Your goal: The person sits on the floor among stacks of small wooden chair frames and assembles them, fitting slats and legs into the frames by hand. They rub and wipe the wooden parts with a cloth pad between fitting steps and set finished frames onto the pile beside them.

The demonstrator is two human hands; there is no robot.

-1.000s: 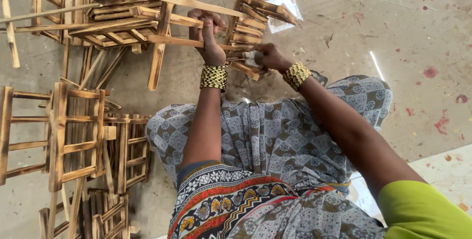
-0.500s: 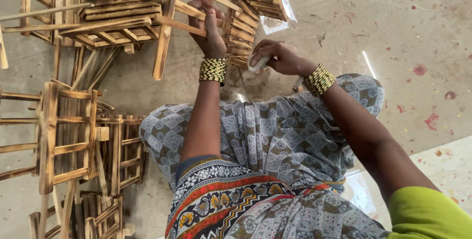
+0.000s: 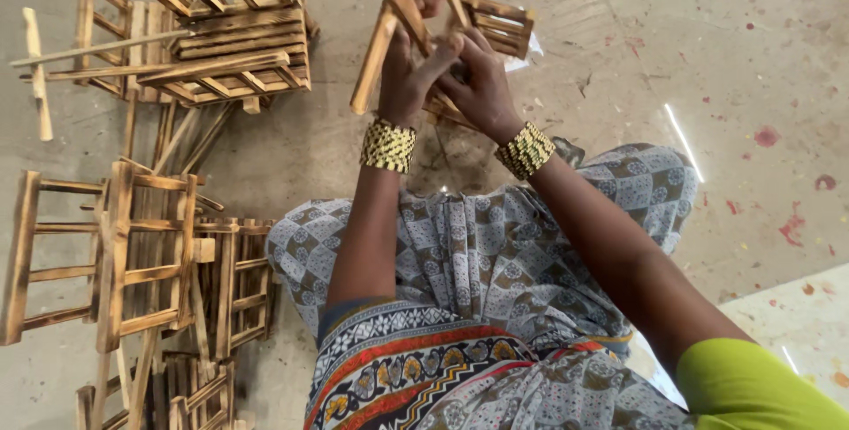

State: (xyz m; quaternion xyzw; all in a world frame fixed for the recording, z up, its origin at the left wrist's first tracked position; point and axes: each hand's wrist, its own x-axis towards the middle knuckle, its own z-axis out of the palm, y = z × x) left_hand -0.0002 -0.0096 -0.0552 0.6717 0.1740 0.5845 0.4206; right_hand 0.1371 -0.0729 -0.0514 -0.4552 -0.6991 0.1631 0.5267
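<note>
Seated on the floor (image 3: 672,59), cloth-covered lap below. Left hand (image 3: 409,72) clenched around a slanted wooden slat (image 3: 376,57); right hand (image 3: 482,85) grasping the small wooden frame (image 3: 495,25) just beside it, both raised above the lap. Stacked finished wooden racks (image 3: 221,41) at left, well apart. Likely risks: slat slipping out of line from an uneven squeeze, a pinched finger between the 2 pieces, or a splinter from the rough scorched wood.
</note>
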